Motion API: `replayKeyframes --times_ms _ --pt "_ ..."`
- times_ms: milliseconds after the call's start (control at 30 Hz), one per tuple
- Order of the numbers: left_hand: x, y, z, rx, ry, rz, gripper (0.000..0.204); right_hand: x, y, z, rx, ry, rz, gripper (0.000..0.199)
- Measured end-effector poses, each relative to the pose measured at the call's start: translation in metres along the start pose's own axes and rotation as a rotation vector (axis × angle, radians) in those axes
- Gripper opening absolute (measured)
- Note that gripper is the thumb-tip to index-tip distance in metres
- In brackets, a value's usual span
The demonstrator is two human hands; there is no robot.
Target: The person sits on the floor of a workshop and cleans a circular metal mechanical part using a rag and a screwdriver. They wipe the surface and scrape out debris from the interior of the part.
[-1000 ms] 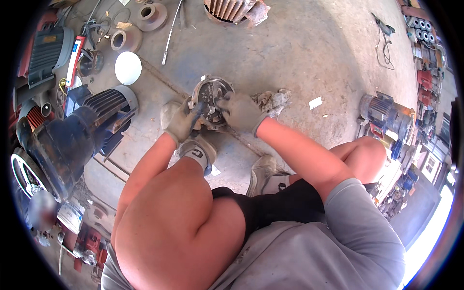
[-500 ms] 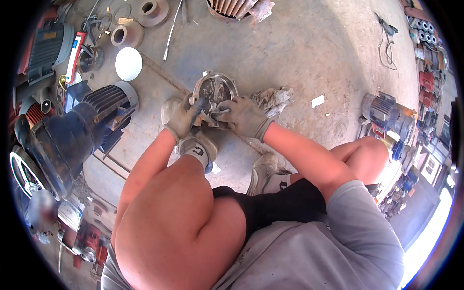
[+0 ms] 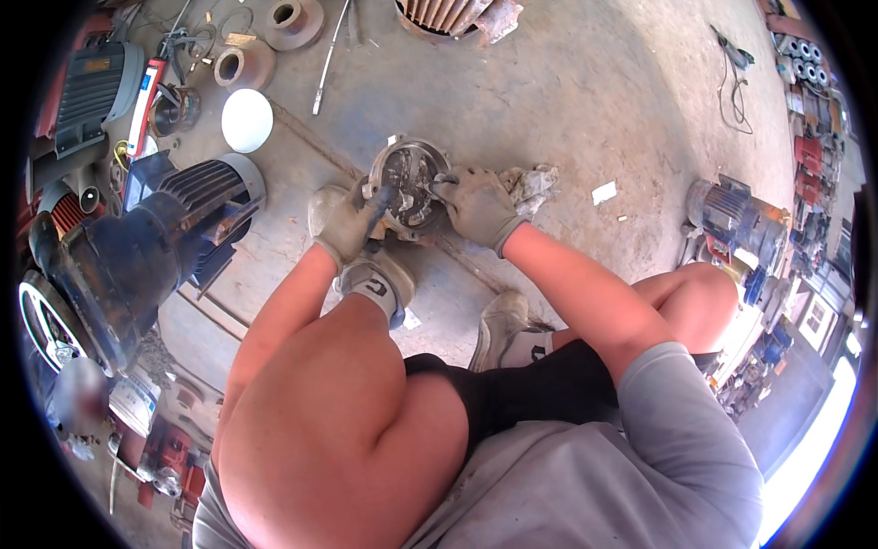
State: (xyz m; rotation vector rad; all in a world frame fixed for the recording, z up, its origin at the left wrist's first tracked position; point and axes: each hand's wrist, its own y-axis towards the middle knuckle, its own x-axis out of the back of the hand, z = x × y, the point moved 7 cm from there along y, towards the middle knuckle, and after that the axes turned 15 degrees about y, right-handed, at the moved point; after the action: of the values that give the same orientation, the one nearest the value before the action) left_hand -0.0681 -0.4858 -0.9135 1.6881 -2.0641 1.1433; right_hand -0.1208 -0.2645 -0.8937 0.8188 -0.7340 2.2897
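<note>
A round metal motor end cover (image 3: 409,179) with a dirty, greasy hollow inside is held tilted above the floor, in front of my left shoe (image 3: 389,274). My gloved left hand (image 3: 352,224) grips its left rim, thumb lying along the near-left edge. At the right rim is my gloved right hand (image 3: 482,210), its fingers bent and pressed together. Whatever those fingers may pinch is too small or hidden to make out. Just beyond the right hand lies a crumpled grey rag (image 3: 534,188).
A large dark motor (image 3: 137,247) lies close on the left, beside a white disc (image 3: 247,121). Metal collars (image 3: 243,68) and a thin rod (image 3: 331,57) lie beyond. At the far edge sits a finned motor housing (image 3: 448,16); another motor (image 3: 732,215) stands right.
My right hand has moved right, from the near inner edge of the end cover to its right rim, uncovering more of the hollow. My left hand keeps its hold.
</note>
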Motion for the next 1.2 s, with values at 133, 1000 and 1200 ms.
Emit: replayKeyframes --times_ms 133,1000,1200 --pt "0.006 -0.002 -0.003 -0.049 -0.031 -0.073 0.052 -0.007 -0.006 0.025 0.058 0.128 -0.033 0.034" --pt "-0.017 -0.01 0.038 0.258 -0.481 0.247 0.082 0.039 -0.017 0.004 -0.074 0.121 0.251 0.045" --pt "-0.022 -0.001 0.037 0.238 -0.32 0.228 0.083 0.03 -0.078 -0.072 0.022 -0.4 0.173 0.044"
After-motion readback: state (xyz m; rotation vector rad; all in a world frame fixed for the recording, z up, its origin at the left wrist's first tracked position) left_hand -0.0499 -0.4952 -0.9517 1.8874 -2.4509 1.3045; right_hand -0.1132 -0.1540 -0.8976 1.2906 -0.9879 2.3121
